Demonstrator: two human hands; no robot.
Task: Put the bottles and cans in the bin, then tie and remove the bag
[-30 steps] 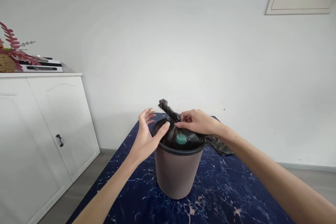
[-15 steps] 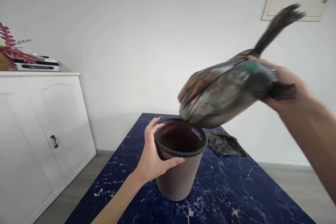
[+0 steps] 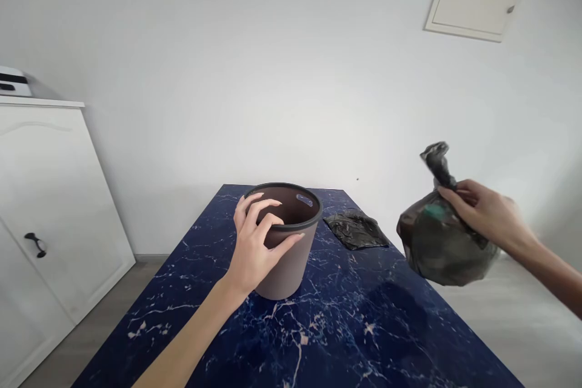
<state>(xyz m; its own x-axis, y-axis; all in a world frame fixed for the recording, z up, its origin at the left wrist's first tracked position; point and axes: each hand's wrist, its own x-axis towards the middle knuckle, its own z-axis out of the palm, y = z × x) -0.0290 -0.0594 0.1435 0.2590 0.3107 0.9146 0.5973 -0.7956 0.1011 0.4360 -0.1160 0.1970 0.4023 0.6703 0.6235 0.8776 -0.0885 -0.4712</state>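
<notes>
On the blue marble table, my left hand is curling its fingers over the bin rim, steadying it, while my right hand is clenching the knotted trash bag, holding it out past the table's edge.

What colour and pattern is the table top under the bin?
Deep navy blue with white marble-like veins, seen clearly in the head view: table top under the bin.
</notes>
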